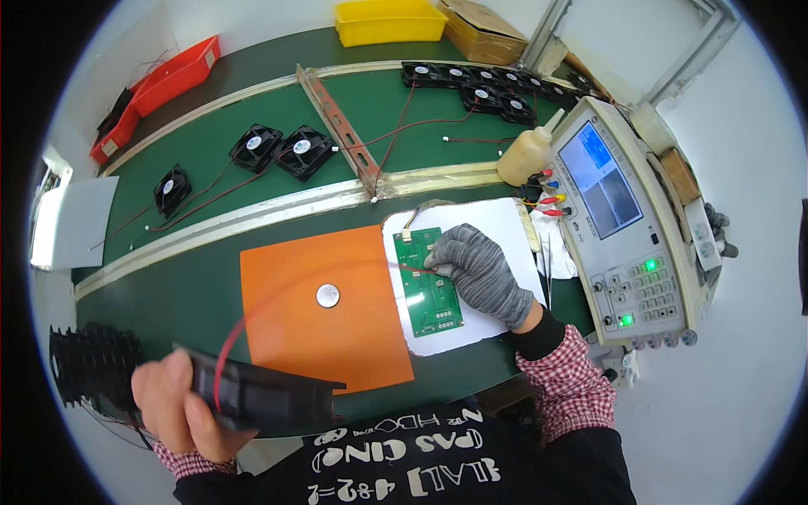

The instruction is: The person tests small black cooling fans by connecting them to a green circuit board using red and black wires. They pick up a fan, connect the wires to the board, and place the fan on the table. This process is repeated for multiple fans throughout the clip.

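Bare, my left hand (172, 404) grips a black cooling fan (269, 394) edge-on above the near edge of the orange mat (311, 353). From the fan a red wire (240, 328), partly blurred, arcs over the mat to my right hand (484, 273). That hand wears a grey knit glove, its fingers pinched on the wire's far end over a green circuit board (433, 307). Whatever plug sits at the wire's end is hidden by the fingers. The circuit board lies on a white pad (497, 332). A round silver disc (327, 295) rests on the mat.
A test instrument (623, 227) with a lit screen and coloured leads stands at right, beside a squeeze bottle (526, 156). Loose fans (305, 151) with wires lie across the far bench; more fans (93, 366) are stacked at left. Red bins (177, 77), a yellow bin (391, 23) and a cardboard box (480, 34) sit behind.
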Demonstrator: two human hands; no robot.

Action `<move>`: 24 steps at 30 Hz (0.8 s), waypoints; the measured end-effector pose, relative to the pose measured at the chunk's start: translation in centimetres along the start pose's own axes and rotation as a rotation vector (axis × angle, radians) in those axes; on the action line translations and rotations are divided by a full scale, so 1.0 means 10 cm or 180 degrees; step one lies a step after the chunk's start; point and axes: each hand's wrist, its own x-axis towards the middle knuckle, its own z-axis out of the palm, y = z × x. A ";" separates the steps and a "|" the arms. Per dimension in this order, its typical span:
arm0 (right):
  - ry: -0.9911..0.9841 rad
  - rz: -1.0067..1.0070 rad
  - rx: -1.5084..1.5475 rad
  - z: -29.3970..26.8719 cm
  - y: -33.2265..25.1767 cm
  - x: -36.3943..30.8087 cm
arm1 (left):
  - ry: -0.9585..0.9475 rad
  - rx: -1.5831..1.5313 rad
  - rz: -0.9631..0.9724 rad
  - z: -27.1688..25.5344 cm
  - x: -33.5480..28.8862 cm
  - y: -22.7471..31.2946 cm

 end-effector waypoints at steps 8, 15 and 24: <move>0.0477 0.0246 0.0854 0.04 0.02 -0.08 | 0.0066 -0.1624 -0.0364 1.54 0.99 -0.06; 0.0961 0.0308 0.0604 -0.01 -0.17 -0.02 | -0.2130 0.0036 -0.1298 2.71 0.28 -0.68; 0.1031 0.0064 0.0274 0.05 -0.17 0.03 | -0.2040 -0.0054 -0.1378 2.62 0.44 -0.54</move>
